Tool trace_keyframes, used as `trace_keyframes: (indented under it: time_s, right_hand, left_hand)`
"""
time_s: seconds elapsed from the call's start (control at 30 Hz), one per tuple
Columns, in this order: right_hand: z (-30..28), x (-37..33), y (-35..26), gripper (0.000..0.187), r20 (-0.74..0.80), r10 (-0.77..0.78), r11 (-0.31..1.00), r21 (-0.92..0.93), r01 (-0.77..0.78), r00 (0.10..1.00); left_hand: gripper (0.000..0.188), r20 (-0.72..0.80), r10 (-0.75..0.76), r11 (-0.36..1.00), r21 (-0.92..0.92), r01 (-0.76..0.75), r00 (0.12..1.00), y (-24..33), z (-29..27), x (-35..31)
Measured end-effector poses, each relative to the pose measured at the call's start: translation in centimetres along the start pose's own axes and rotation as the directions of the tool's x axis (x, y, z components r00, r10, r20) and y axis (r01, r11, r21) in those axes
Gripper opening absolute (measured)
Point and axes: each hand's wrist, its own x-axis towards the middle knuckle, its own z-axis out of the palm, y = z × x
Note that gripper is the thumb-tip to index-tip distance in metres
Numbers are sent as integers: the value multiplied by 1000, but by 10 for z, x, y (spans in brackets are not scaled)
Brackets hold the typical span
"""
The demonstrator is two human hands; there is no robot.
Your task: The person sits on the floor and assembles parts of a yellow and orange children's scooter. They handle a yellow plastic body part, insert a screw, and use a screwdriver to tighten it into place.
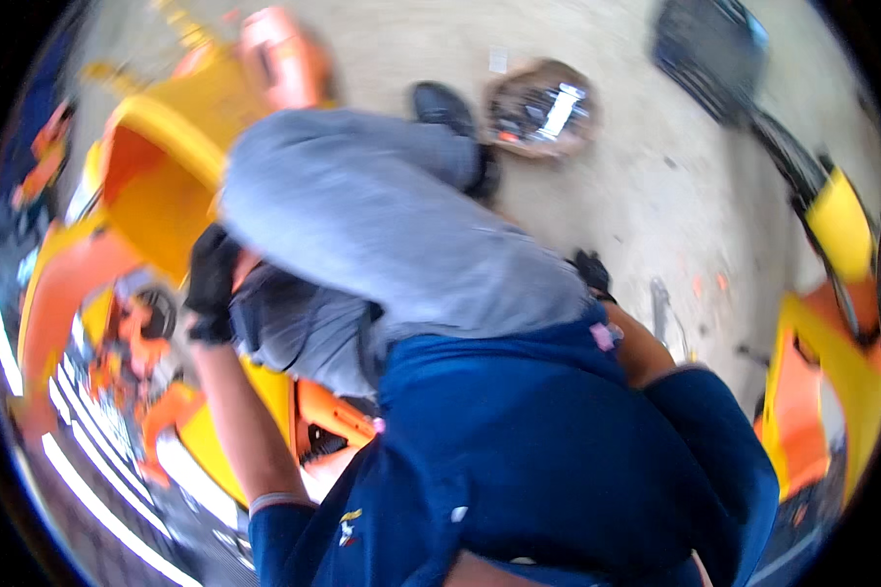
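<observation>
My left hand (213, 284), in a black glove, hangs beside my bent grey-trousered leg, next to a large yellow and orange moulded shell (172, 147). Blur keeps me from telling whether it touches the shell or holds anything. Beyond my thigh, low over the concrete floor, my right hand (592, 272) also wears a black glove. Only part of it shows past the leg, and its fingers are too small and smeared to read. Nothing can be made out in it.
A round brownish container (512, 143) of small dark parts stands on the floor by my black shoe (442, 106). Far right is a dark flat panel (709, 59) on a black frame. More yellow and orange bodywork (812, 391) stands at right; orange parts (137, 342) crowd the left.
</observation>
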Motion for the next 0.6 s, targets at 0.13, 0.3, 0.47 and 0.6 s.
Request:
trace_keyframes:
  time_s: [0.13,0.3,0.47,0.6]
  right_hand:
    - [49,19,44,43,142,214,634,733,-248,966]
    - [-43,42,19,27,90,123,844,514,-152,988]
    - [-207,57,-40,31,-75,-70,693,714,103,995]
    - [-334,47,-127,30,-389,-173,594,691,411,905]
  left_hand:
    - [14,147,-465,745,-467,476,873,30,-20,38]
    - [16,98,-534,621,-629,468,840,42,-21,28]
    - [13,128,-550,496,-745,446,825,42,-20,25]
    - [12,46,-494,576,-731,366,868,39,-19,31]
